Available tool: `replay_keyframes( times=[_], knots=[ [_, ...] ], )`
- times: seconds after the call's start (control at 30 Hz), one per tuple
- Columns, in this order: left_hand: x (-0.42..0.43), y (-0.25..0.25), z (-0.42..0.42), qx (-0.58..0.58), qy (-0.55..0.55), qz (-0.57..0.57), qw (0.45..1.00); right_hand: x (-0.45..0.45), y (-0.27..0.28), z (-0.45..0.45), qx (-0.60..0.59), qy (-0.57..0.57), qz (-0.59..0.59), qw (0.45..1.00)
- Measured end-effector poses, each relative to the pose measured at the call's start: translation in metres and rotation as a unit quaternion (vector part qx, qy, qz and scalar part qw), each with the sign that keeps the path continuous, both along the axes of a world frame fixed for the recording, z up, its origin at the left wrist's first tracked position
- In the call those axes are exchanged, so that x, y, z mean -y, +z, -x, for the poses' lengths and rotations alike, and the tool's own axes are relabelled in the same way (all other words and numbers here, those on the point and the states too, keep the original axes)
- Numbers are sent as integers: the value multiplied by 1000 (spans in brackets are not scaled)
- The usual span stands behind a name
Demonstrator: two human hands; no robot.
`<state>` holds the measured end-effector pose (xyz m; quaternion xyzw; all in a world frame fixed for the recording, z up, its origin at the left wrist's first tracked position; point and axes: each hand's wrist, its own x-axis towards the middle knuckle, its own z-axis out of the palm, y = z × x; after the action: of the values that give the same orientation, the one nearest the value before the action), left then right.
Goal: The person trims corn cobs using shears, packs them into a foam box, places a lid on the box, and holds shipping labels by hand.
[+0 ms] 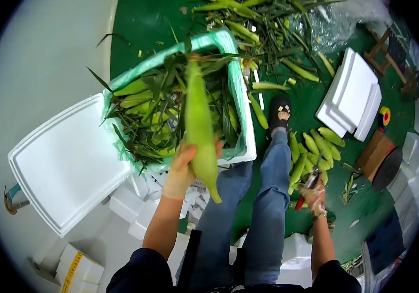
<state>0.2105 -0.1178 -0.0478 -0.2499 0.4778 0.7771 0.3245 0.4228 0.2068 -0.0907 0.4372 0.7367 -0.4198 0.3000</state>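
My left hand (182, 168), in a pale glove, is closed around the lower part of an ear of corn (199, 119) in its green husk. The ear is held up in front of a white foam box (249, 122) lined with green plastic. More husked ears and long leaves (158, 110) fill that box. Down at the right, my right hand (315, 199) wears a patterned glove and grips pruning shears (312, 178) with a red handle. The shears are just in front of a pile of green corn ears (314, 149) on the floor.
A white foam lid (72, 161) lies left of the box, and more white lids (351, 95) rest at the right. Cut leaves and husks (273, 58) litter the green floor by clear plastic (324, 27). A brown carton (374, 152) and a yellow-red tape roll (385, 117) are far right.
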Motion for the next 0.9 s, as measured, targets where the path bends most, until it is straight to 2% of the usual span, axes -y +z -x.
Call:
replay_keyframes(
  times=[0.07,0.1,0.17,0.2,0.27,0.33,0.37,0.43,0.47,0.5,0.57,0.6,0.67,0.7,0.73,0.77,0.8,0.83,0.87,0.9],
  knots=[
    [-35,21,51,-84,-3,34,996,20,46,53,-76,129,9,989],
    [-39,6,79,-132,-141,82,978,24,63,75,-92,202,5,975],
    [-78,-2,96,-228,-201,151,941,31,97,131,-109,215,55,969],
    [-87,-1,104,-238,-242,141,930,30,106,152,-118,220,57,967],
    [-94,-7,110,-269,-248,143,920,24,115,188,-125,243,60,960],
    [-110,10,118,-312,-234,163,906,8,118,220,-134,297,69,943],
    [-114,12,122,-309,-236,162,907,-2,102,225,-163,307,69,935],
    [-118,16,133,-271,-352,268,855,-19,105,261,-117,297,203,926],
    [-125,29,137,-304,-359,333,817,-26,89,264,-134,269,256,919],
    [-128,34,142,-300,-362,335,816,-29,79,264,-130,-21,503,854],
    [-133,40,154,-393,-438,373,717,-40,75,287,-203,153,409,877],
    [-136,45,160,-355,-438,350,748,-44,78,302,-235,222,362,874],
    [-138,45,170,-317,-440,342,767,-44,75,322,-239,295,292,878],
    [-139,44,177,-285,-440,333,784,-44,74,332,-239,295,294,877],
    [-139,42,184,-284,-438,335,785,-44,72,341,-150,265,322,896],
    [-137,39,188,-256,-401,309,824,-45,71,348,-58,233,347,907],
    [-134,34,190,-225,-362,281,860,-38,58,349,-123,222,269,929],
    [-127,26,192,-211,-366,296,857,-50,57,353,-63,72,342,935],
    [-118,27,200,-191,-375,258,870,-57,59,359,-119,76,379,915],
    [-109,29,209,-172,-384,224,879,-62,62,364,-83,76,393,912]
  ],
)
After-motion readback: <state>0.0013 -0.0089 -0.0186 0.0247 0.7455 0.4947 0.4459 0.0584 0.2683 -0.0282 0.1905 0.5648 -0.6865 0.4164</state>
